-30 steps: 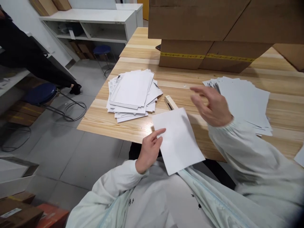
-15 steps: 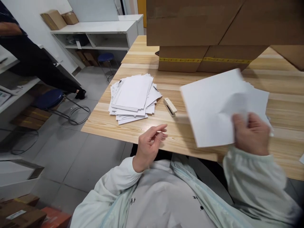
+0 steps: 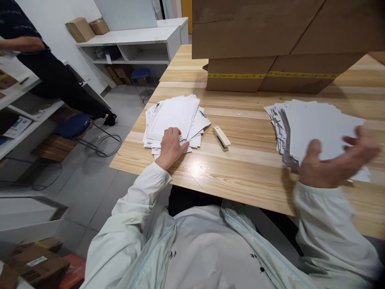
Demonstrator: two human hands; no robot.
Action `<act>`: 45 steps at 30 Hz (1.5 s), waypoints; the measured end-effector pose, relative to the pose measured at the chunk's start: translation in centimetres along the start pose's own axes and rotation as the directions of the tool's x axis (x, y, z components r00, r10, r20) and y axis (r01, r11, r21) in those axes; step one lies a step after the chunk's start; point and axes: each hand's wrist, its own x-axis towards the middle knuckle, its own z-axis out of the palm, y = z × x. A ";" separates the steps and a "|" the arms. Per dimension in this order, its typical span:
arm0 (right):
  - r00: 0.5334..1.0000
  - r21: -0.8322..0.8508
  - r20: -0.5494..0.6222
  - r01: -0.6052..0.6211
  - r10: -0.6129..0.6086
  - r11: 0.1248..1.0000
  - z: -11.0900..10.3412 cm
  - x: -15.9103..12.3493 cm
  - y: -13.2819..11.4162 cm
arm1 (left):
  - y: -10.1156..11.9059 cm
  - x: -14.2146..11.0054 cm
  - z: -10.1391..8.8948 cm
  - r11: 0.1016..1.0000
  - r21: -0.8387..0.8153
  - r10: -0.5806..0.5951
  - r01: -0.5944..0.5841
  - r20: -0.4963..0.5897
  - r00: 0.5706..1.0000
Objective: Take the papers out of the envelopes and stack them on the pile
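My left hand [image 3: 172, 147] rests at the near edge of a loose stack of white papers [image 3: 177, 114], fingers over the top sheets and thumb spread to the right. Its fingertips are partly hidden, but no sheet is lifted. A cream stapler [image 3: 221, 137] lies on the wooden table just right of that stack. Over on the right, my right hand [image 3: 338, 160] is open above the near side of a second, fanned-out paper stack [image 3: 315, 124]. The hand is slightly blurred, and nothing is held in it.
Large cardboard boxes [image 3: 240, 36] stand stacked at the back of the wooden table [image 3: 234, 172]. To the left are blue stools [image 3: 75, 125], white shelving [image 3: 129, 36] and a person in dark trousers [image 3: 60, 76]. More cartons [image 3: 39, 261] sit on the floor at lower left.
The sheet my right hand held now lies on the right stack, and that hand has opened. My left hand has moved forward and left onto the left stack.
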 end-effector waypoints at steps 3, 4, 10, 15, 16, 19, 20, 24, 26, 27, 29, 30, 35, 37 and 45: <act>0.974 0.028 0.091 0.205 -0.207 0.978 3.2 -0.1 -5.9 | 0.9 0.5 0.2 0.997 0.044 -0.059 0.060 -0.019 0.998; 0.956 0.096 0.147 0.243 -0.255 0.965 4.0 -0.2 -7.9 | 1.0 0.7 0.2 0.996 0.041 -0.077 0.078 -0.028 0.997; 0.803 0.496 0.503 0.035 -0.320 0.867 8.7 -0.6 -16.1 | -0.1 1.6 -0.3 0.998 0.013 -0.068 0.069 -0.045 0.997; 0.665 0.525 0.727 -0.381 -0.169 0.761 14.9 -1.1 -18.6 | -1.8 2.1 0.3 0.973 -0.126 -0.215 0.194 -0.177 0.960; 0.650 0.502 0.748 -0.424 -0.132 0.754 16.1 -1.2 -18.8 | -2.1 2.1 0.4 0.962 -0.168 -0.249 0.216 -0.214 0.944; 0.620 0.453 0.782 -0.492 -0.066 0.743 18.5 -1.5 -19.4 | -2.8 2.0 0.9 0.945 -0.233 -0.292 0.231 -0.275 0.916; 0.613 0.448 0.788 -0.504 -0.059 0.738 19.0 -1.6 -19.6 | -2.9 1.9 1.0 0.944 -0.236 -0.292 0.230 -0.280 0.914; 0.594 0.429 0.804 -0.566 -0.013 0.704 20.1 -2.4 -19.7 | -2.9 1.6 1.5 0.948 -0.257 -0.261 0.187 -0.295 0.919; 0.588 0.418 0.809 -0.590 0.013 0.691 20.5 -2.8 -19.7 | -2.9 1.5 1.6 0.952 -0.261 -0.236 0.159 -0.296 0.925; 0.586 0.414 0.810 -0.595 0.020 0.689 20.6 -2.9 -19.7 | -2.8 1.5 1.6 0.955 -0.259 -0.220 0.145 -0.294 0.930; 0.592 0.412 0.805 -0.596 0.030 0.689 20.9 -3.0 -19.7 | -2.8 1.4 1.6 0.964 -0.243 -0.176 0.109 -0.276 0.945; 0.600 0.414 0.800 -0.593 0.035 0.691 20.9 -3.0 -19.7 | -2.7 1.4 1.5 0.969 -0.230 -0.150 0.091 -0.256 0.955; 0.643 0.428 0.764 -0.566 0.052 0.705 21.1 -2.9 -19.9 | -2.9 1.3 1.1 0.973 -0.226 -0.082 0.052 -0.125 0.989; 0.646 0.430 0.762 -0.564 0.053 0.705 21.1 -2.9 -19.9 | -3.1 1.3 0.8 0.963 -0.264 -0.083 0.054 -0.100 0.992; 0.652 0.412 0.757 -0.522 0.038 0.747 21.4 -2.8 -19.7 | -3.9 1.2 0.9 0.954 -0.297 0.020 -0.050 -0.103 0.995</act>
